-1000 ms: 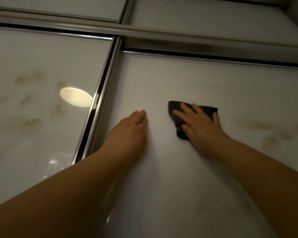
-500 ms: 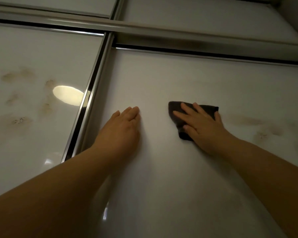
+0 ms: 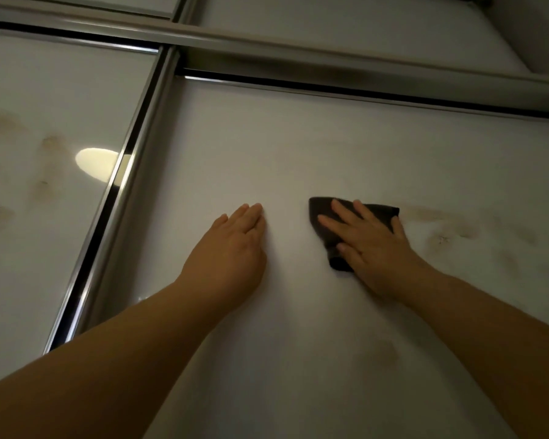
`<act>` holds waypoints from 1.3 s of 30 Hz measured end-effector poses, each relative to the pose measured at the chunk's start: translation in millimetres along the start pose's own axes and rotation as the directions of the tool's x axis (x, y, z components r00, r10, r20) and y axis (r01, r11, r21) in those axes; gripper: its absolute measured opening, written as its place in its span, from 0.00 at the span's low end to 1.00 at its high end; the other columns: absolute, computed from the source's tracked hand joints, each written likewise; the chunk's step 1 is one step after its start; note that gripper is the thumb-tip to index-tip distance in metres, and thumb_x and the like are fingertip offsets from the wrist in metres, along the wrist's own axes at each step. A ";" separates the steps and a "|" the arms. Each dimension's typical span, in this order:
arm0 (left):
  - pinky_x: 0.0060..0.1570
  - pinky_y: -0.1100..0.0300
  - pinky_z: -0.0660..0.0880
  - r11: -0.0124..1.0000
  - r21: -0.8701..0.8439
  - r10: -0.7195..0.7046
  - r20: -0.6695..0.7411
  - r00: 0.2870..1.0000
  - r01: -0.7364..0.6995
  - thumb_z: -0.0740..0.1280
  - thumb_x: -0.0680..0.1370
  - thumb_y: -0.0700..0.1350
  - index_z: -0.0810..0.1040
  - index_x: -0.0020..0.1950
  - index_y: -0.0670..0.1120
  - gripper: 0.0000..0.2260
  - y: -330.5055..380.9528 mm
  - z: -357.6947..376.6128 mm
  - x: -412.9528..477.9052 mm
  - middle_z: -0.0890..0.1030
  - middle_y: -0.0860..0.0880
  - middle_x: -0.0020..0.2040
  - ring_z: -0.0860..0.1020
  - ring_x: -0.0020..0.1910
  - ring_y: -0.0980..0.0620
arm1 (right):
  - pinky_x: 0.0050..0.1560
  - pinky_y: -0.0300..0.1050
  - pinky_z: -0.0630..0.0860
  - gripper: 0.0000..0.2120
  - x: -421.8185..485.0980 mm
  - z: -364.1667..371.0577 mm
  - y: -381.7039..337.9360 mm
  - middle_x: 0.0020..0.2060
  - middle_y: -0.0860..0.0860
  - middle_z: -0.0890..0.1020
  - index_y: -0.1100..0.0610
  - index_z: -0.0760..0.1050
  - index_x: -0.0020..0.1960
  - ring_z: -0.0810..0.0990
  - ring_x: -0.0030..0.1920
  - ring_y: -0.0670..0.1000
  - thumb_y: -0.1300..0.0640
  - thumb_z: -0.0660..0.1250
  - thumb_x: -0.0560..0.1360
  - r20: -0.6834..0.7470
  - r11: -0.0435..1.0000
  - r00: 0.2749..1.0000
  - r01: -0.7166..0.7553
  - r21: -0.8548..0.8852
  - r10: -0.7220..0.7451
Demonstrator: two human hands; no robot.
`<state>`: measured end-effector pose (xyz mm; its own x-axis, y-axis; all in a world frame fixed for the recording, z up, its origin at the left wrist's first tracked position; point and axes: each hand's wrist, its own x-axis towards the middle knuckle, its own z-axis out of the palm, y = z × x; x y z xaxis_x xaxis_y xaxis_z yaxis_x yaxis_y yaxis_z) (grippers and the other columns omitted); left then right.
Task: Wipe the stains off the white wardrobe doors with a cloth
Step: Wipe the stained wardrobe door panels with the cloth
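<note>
My right hand point(image 3: 373, 248) lies flat on a dark brown cloth point(image 3: 322, 228) and presses it against the right white wardrobe door point(image 3: 298, 147). Brownish stains point(image 3: 447, 229) smear the door just right of the cloth, and a fainter one point(image 3: 384, 356) sits lower down. My left hand point(image 3: 235, 248) rests flat on the same door, fingers together, a short way left of the cloth and holding nothing. The left door point(image 3: 29, 264) carries several brown stains point(image 3: 49, 160) too.
A chrome vertical frame strip point(image 3: 108, 198) divides the two doors. A metal top rail point(image 3: 330, 52) runs across above them. A bright oval light reflection point(image 3: 97, 161) shines on the left door.
The view has shifted to the right, so the doors slide left in frame. The right hand and cloth have edged slightly right toward the stains. The left hand stays flat on the door.
</note>
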<state>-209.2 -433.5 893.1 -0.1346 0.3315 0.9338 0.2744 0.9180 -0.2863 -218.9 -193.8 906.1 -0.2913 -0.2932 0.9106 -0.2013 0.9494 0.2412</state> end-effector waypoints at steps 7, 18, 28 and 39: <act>0.69 0.59 0.43 0.999 0.038 0.009 -0.026 1.000 -0.008 0.47 0.80 0.48 0.54 0.75 0.45 0.23 -0.7 3.2 -1.6 0.53 0.50 0.76 0.51 0.74 0.52 | 0.69 0.69 0.41 0.23 51.2 -18.6 -13.1 0.76 0.42 0.42 0.38 0.45 0.74 0.39 0.75 0.50 0.48 0.48 0.81 0.027 0.990 0.993 -0.119 0.072 0.118; 0.68 0.49 0.54 0.988 0.151 0.031 -0.052 0.998 -0.023 0.44 0.75 0.50 0.68 0.69 0.41 0.28 -3.4 6.2 1.0 0.67 0.45 0.71 0.66 0.69 0.46 | 0.70 0.67 0.41 0.23 33.5 -18.5 24.3 0.75 0.41 0.43 0.36 0.46 0.73 0.40 0.75 0.48 0.50 0.49 0.81 0.005 0.994 0.996 -0.084 0.072 0.084; 0.70 0.56 0.39 0.996 0.093 -0.001 -0.043 0.999 0.005 0.48 0.81 0.47 0.50 0.76 0.45 0.23 23.0 12.6 4.4 0.52 0.49 0.77 0.49 0.74 0.52 | 0.70 0.66 0.39 0.23 20.3 -8.5 2.7 0.75 0.38 0.46 0.34 0.49 0.72 0.40 0.74 0.46 0.51 0.50 0.81 0.000 0.992 0.997 0.082 0.095 -0.082; 0.70 0.55 0.43 0.996 0.080 0.040 -0.070 0.997 -0.034 0.43 0.78 0.48 0.58 0.74 0.43 0.26 27.7 20.4 -6.8 0.58 0.46 0.75 0.55 0.74 0.49 | 0.69 0.66 0.35 0.24 -19.6 3.0 -5.7 0.74 0.36 0.43 0.33 0.48 0.72 0.36 0.74 0.45 0.51 0.51 0.81 0.038 0.985 0.988 0.148 0.094 -0.152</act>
<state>-220.1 -405.9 874.4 -0.0562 0.3517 0.9344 0.2022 0.9205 -0.3343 -214.8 -193.7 885.9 -0.2925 -0.4383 0.8499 -0.3289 0.8806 0.3410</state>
